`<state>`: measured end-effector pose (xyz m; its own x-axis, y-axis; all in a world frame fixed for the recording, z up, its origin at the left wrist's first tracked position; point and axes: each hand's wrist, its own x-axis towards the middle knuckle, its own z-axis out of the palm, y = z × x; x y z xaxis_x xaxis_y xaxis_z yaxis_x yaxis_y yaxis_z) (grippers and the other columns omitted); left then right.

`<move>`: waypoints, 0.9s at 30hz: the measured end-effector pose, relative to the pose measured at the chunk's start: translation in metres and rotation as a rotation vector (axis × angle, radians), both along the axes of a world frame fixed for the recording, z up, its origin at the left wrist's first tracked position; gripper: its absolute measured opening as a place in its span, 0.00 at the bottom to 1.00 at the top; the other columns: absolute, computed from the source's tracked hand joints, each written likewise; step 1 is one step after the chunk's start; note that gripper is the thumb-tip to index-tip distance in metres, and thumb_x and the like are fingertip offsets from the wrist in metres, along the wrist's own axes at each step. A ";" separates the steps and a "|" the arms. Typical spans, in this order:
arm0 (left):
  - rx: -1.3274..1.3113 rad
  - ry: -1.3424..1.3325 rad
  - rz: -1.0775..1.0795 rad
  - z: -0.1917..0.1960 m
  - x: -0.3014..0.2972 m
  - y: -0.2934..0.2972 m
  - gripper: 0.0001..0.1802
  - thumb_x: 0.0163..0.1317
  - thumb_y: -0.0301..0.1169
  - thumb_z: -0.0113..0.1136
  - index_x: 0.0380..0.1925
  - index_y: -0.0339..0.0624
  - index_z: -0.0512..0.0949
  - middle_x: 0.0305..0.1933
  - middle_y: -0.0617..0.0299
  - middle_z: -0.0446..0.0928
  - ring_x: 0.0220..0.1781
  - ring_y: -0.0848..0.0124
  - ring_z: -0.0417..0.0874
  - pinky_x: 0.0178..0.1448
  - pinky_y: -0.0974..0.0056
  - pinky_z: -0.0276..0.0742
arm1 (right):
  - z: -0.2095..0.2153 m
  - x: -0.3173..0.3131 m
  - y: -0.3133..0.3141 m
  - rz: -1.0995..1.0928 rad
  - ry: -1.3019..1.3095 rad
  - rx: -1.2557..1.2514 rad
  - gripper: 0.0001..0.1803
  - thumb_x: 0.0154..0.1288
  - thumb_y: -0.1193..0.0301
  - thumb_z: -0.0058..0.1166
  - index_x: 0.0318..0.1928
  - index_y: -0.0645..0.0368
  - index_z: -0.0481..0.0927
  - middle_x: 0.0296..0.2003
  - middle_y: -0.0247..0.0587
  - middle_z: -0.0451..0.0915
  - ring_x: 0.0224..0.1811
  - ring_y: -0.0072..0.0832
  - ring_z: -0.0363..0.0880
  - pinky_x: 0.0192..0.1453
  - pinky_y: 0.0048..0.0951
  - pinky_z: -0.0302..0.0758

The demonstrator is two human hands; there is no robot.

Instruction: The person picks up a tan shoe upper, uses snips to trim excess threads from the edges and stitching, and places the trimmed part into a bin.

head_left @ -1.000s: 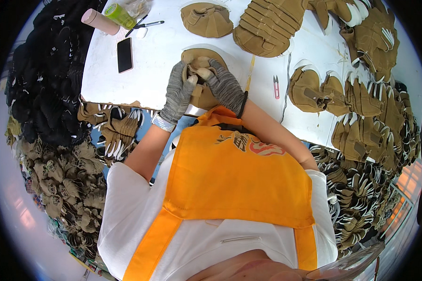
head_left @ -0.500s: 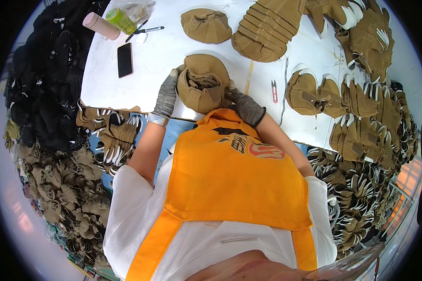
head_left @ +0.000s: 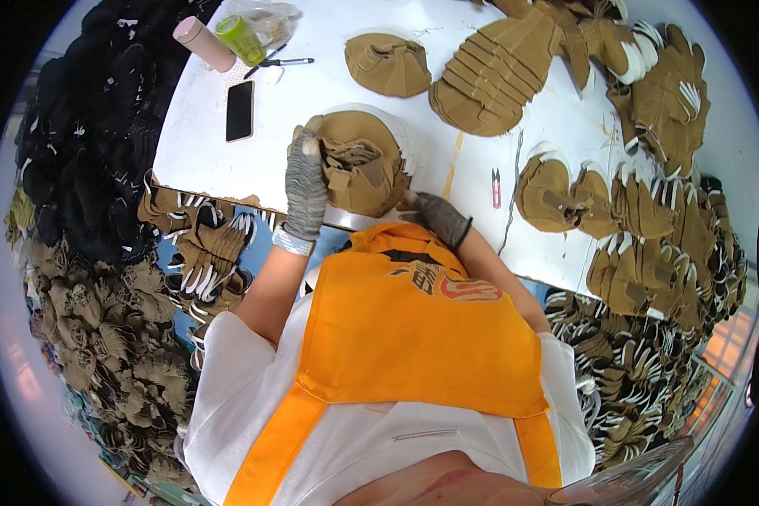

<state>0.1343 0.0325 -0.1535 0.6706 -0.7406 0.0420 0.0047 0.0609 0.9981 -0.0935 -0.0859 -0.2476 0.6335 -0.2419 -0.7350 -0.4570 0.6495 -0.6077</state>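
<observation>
A brown cap [head_left: 369, 181] is at the table's near edge, its open inside and folded band facing up. My left hand [head_left: 306, 184], in a grey knit glove, grips the cap's left side with the fingers at its rim. My right hand [head_left: 440, 219], gloved too, pinches the lower right edge of the cap; its fingertips are partly hidden. Just beyond lies another brown cap [head_left: 388, 64], and right of that a nested row of brown caps [head_left: 491, 72]. Pink-handled thread snips [head_left: 496, 189] lie to the right of my right hand.
A black phone [head_left: 239, 110], a pink bottle [head_left: 204, 44], a green cup [head_left: 239, 40] and a pen [head_left: 287, 61] are at the far left of the white table [head_left: 202, 160]. Brown caps with white brims [head_left: 557, 196] are heaped at right. Black caps [head_left: 80, 143] pile up at left.
The cap has tilted and turned in my hands, showing more of its inside band. My left hand has moved further up its side; the right stays at the lower right edge. The view has shifted slightly.
</observation>
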 end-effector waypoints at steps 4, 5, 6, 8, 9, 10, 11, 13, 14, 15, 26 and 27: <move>0.073 -0.757 0.089 0.045 -0.008 -0.013 0.23 0.68 0.47 0.48 0.54 0.44 0.74 0.59 0.60 0.73 0.70 0.56 0.60 0.74 0.51 0.30 | 0.000 -0.028 0.005 -0.103 -0.037 0.062 0.26 0.68 0.57 0.51 0.57 0.63 0.69 0.48 0.43 0.78 0.44 0.29 0.76 0.46 0.28 0.75; 0.127 -0.903 0.064 0.057 -0.009 -0.015 0.20 0.66 0.45 0.52 0.49 0.44 0.77 0.56 0.58 0.75 0.70 0.56 0.60 0.74 0.50 0.33 | 0.012 -0.029 0.006 -0.143 -0.037 0.087 0.25 0.68 0.57 0.51 0.57 0.63 0.69 0.49 0.44 0.78 0.44 0.29 0.76 0.47 0.29 0.75; 0.175 -0.996 0.037 0.062 -0.013 -0.018 0.19 0.64 0.44 0.53 0.48 0.47 0.78 0.54 0.59 0.76 0.67 0.56 0.64 0.73 0.47 0.36 | 0.010 -0.031 0.006 -0.149 -0.050 0.060 0.25 0.67 0.57 0.51 0.56 0.63 0.70 0.48 0.44 0.78 0.44 0.30 0.77 0.48 0.29 0.75; 0.319 -1.101 -0.098 0.072 -0.015 -0.021 0.18 0.60 0.43 0.55 0.48 0.51 0.79 0.51 0.61 0.78 0.62 0.59 0.70 0.71 0.43 0.42 | -0.004 -0.029 -0.003 -0.161 -0.045 0.041 0.25 0.67 0.59 0.51 0.57 0.66 0.70 0.50 0.49 0.76 0.48 0.36 0.76 0.54 0.35 0.73; 0.417 -1.097 -0.203 0.068 -0.016 -0.021 0.18 0.59 0.43 0.55 0.48 0.52 0.79 0.49 0.62 0.78 0.58 0.61 0.73 0.70 0.42 0.44 | 0.004 -0.020 -0.010 -0.110 0.016 -0.061 0.25 0.66 0.59 0.52 0.56 0.64 0.71 0.48 0.46 0.78 0.46 0.36 0.77 0.53 0.35 0.73; 0.455 -1.219 -0.200 0.066 -0.020 -0.025 0.17 0.57 0.43 0.59 0.40 0.44 0.81 0.42 0.57 0.80 0.52 0.59 0.77 0.69 0.45 0.51 | 0.000 -0.011 -0.021 -0.187 0.042 -0.078 0.23 0.66 0.60 0.52 0.55 0.63 0.73 0.47 0.44 0.79 0.45 0.34 0.77 0.52 0.33 0.73; 0.442 -1.196 -0.212 0.068 -0.018 -0.027 0.17 0.57 0.43 0.58 0.42 0.45 0.81 0.42 0.59 0.80 0.51 0.60 0.78 0.66 0.46 0.54 | -0.004 0.002 -0.034 -0.261 0.067 -0.096 0.21 0.66 0.62 0.52 0.54 0.63 0.74 0.45 0.43 0.79 0.44 0.31 0.77 0.51 0.32 0.73; 0.426 -1.129 -0.248 0.067 -0.016 -0.027 0.17 0.57 0.42 0.56 0.44 0.49 0.81 0.43 0.61 0.81 0.48 0.62 0.78 0.61 0.47 0.60 | 0.042 0.020 -0.043 -0.178 -0.075 -0.733 0.17 0.67 0.65 0.52 0.52 0.63 0.75 0.43 0.39 0.80 0.43 0.26 0.76 0.49 0.26 0.73; 0.376 -1.121 -0.221 0.067 -0.016 -0.026 0.16 0.57 0.41 0.56 0.41 0.48 0.82 0.40 0.60 0.81 0.45 0.62 0.78 0.57 0.50 0.64 | 0.071 0.040 -0.049 -0.156 -0.085 -0.853 0.15 0.68 0.68 0.51 0.50 0.62 0.76 0.42 0.37 0.80 0.42 0.24 0.75 0.48 0.22 0.72; 0.348 -1.119 -0.211 0.067 -0.017 -0.027 0.15 0.56 0.41 0.58 0.40 0.47 0.82 0.39 0.59 0.81 0.45 0.61 0.79 0.57 0.50 0.64 | 0.082 0.054 -0.059 -0.098 -0.110 -1.215 0.15 0.67 0.68 0.53 0.51 0.62 0.76 0.42 0.37 0.80 0.43 0.25 0.75 0.50 0.23 0.72; 0.100 -1.185 -0.016 0.033 -0.016 -0.017 0.13 0.46 0.37 0.64 0.33 0.48 0.82 0.40 0.59 0.80 0.45 0.60 0.78 0.55 0.52 0.68 | 0.109 0.170 -0.139 0.303 0.157 -1.887 0.23 0.50 0.67 0.64 0.48 0.56 0.74 0.45 0.50 0.74 0.48 0.47 0.72 0.55 0.44 0.69; 0.095 -1.181 -0.007 0.031 -0.016 -0.018 0.13 0.46 0.37 0.63 0.34 0.48 0.82 0.40 0.59 0.79 0.45 0.60 0.77 0.56 0.52 0.68 | 0.100 0.168 -0.143 0.284 0.169 -1.905 0.24 0.49 0.67 0.64 0.48 0.56 0.74 0.44 0.51 0.74 0.47 0.48 0.72 0.54 0.45 0.69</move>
